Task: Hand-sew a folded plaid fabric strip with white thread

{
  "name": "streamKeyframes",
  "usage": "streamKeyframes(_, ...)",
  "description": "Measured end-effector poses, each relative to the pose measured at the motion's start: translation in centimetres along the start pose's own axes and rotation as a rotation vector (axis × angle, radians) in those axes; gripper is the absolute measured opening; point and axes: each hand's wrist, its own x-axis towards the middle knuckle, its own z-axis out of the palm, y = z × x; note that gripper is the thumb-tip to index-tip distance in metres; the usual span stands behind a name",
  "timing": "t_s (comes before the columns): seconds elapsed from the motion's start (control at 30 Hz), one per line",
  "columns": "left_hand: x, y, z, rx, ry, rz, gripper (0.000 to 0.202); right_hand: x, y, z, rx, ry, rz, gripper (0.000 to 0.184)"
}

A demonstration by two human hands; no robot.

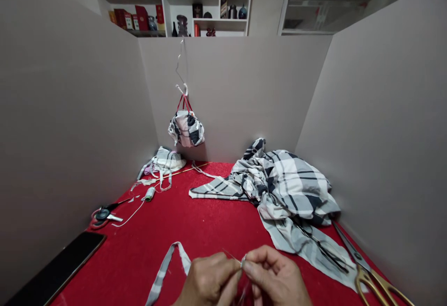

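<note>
My left hand (207, 280) and my right hand (274, 278) meet low in the view, fingertips pinching a thin needle (233, 257) with a fine thread and a small pale scrap (243, 261) at its end. Just left of my left hand lies a grey-and-white fabric strip (166, 273), bent in an arch. A large grey, black and white plaid cloth (286, 189) lies crumpled to the right, and dark-handled thin scissors (321, 248) rest on its near edge. Gold-handled shears (366, 264) lie beyond my right hand.
A red cloth-covered table (139, 236) is walled by grey boards on three sides. A plaid bag (186, 128) hangs from a hook at the back. Further left are a plaid fabric bundle (167, 160), a thread spool (149, 194), black scissors (104, 213) and a dark tablet (57, 268).
</note>
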Motion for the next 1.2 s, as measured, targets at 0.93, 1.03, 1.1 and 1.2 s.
streamKeyframes(0.93, 0.9, -0.8, -1.2, -0.749, -0.182, -0.86, 0.027, 3.6, -4.6, -7.1, 0.533, 0.212, -0.092, 0.03)
streamKeyframes(1.03, 0.9, -1.1, -1.3, -0.849, -0.153, -0.894, 0.028, 3.6, -4.9, -9.8, 0.634, 0.419, -0.117, 0.015)
streamKeyframes(1.1, 1.0, -0.9, -1.5, -0.896, -0.134, -0.915, 0.029, 3.9, -4.8, -11.4, 0.602, 0.602, -0.185, 0.017)
streamKeyframes(1.2, 1.1, -0.9, -1.7, -0.961, -0.125, -0.948, 0.03, 4.2, -4.5, -13.1, 0.515, 0.803, -0.339, 0.019)
